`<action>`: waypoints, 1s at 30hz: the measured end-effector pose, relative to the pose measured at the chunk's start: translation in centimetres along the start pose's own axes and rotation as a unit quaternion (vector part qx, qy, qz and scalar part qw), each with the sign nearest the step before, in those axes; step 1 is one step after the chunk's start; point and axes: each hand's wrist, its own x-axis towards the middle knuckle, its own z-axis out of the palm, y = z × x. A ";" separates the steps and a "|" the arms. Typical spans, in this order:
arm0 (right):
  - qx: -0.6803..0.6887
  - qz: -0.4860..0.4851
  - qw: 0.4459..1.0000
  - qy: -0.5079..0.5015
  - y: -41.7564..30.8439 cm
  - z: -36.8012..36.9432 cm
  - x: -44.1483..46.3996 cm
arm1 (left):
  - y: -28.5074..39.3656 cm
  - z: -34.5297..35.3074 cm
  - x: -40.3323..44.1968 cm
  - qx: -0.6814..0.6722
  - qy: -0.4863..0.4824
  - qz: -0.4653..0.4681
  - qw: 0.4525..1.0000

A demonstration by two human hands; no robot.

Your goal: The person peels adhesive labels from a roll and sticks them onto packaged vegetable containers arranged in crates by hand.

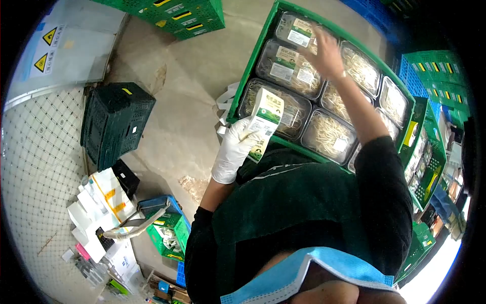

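My left hand (235, 149), in a white glove, is closed round a strip of green-and-white printed labels (267, 112), which stands up above the near left corner of a green crate (247, 76). My bare right hand (326, 57) hovers over the far part of the crate, fingers apart and slightly blurred, with nothing visible in them. Beneath it, clear plastic boxes of bean sprouts (360, 68) fill the crate in rows. A box at the far left (298, 31) and the box nearer me (288, 66) bear green-and-white labels. Other boxes have only small white stickers.
Dark green folded crates (117, 121) stand on the floor to the left. More green crates (192, 20) are stacked at the far side. At right, another green crate (428, 162) holds packed boxes. A blue-rimmed bin (169, 228) sits low on my left.
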 end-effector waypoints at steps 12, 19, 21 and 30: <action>0.364 -0.059 0.926 -0.083 -1.4 -7.9 -13.4 | -1.5 8.0 2.6 0.210 -0.077 0.092 0.970; -0.061 -0.008 0.996 0.060 13.4 -6.4 -5.6 | -2.9 7.9 2.5 0.183 -0.061 -0.039 0.980; -0.111 -0.014 0.993 0.048 16.1 -2.5 -5.0 | -3.0 7.6 2.1 0.194 -0.050 -0.039 0.979; 0.470 -0.011 0.856 -0.214 4.8 -8.7 -13.5 | -3.8 8.8 0.8 0.072 -0.044 0.033 0.996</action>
